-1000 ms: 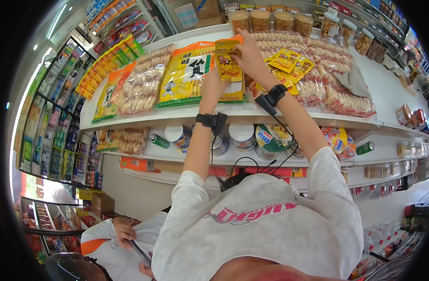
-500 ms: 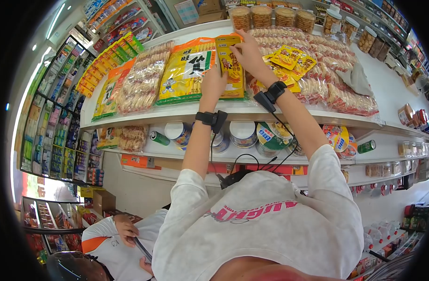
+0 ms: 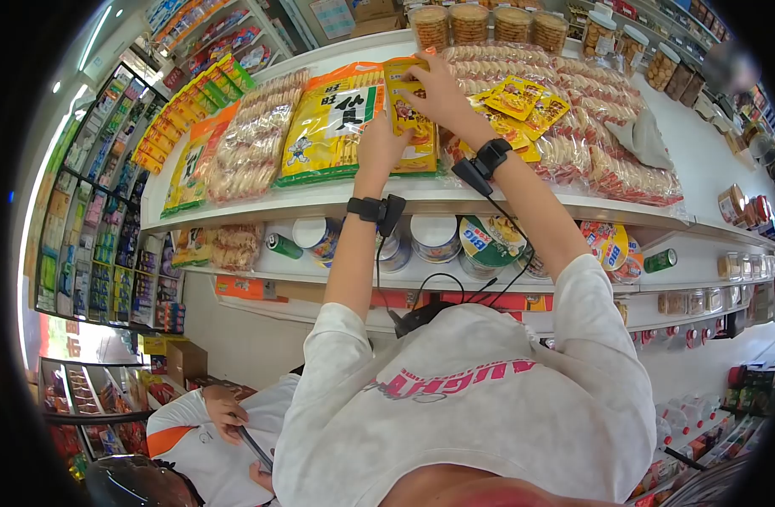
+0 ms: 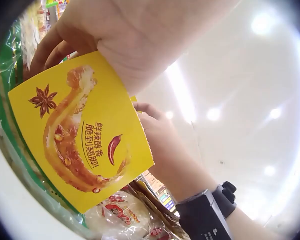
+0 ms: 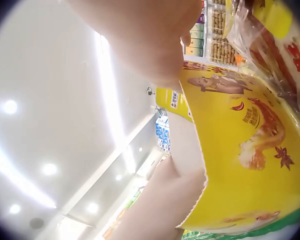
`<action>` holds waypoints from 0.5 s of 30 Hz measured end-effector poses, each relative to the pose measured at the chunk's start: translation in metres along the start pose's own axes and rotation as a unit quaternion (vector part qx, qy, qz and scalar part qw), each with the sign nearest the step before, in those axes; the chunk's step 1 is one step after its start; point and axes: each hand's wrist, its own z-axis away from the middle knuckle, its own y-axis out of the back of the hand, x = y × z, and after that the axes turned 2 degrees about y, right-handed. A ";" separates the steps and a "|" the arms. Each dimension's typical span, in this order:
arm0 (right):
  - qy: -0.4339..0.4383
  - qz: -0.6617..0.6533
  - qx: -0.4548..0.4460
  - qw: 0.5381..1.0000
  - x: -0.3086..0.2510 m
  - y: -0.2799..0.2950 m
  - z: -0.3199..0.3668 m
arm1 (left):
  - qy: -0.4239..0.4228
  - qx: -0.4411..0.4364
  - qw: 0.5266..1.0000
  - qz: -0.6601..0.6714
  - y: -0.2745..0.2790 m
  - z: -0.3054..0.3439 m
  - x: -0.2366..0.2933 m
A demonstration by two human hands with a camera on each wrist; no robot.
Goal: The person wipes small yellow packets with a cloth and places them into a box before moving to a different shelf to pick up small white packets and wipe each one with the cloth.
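Note:
A yellow cardboard snack box (image 3: 420,156) with a jagged torn edge stands on the upper shelf, against a large yellow-and-green bag of rice crackers (image 3: 337,127). My left hand (image 3: 381,145) grips its left side, thumb over the near edge. At the far upper end my right hand (image 3: 442,95) holds the box's upper panel, with curved fingers at its edge. In the left wrist view a side panel (image 4: 75,135) with a printed star anise and chilli faces the camera. The right wrist view shows the serrated edge of the box (image 5: 245,160) close up.
Several small yellow packets (image 3: 523,106) lie on bagged crackers (image 3: 599,127) to the right. Clear jars (image 3: 470,27) line the back. Tubs and cans (image 3: 434,237) stand on the shelf below. Another person (image 3: 223,439) is at lower left.
The upper panel, folded and tilted a second ago, now lies flatter along the box. My right hand has moved left over it. My left hand stays at the box's left side.

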 end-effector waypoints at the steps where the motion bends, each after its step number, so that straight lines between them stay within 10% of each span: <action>1: 0.000 0.000 0.010 1.000 -0.004 0.001 0.002 | 0.001 0.000 1.000 0.000 0.000 0.001 -0.001; 15: -0.061 0.001 -0.033 0.998 0.001 0.004 -0.014 | -0.012 -0.017 1.000 0.003 -0.006 -0.005 -0.010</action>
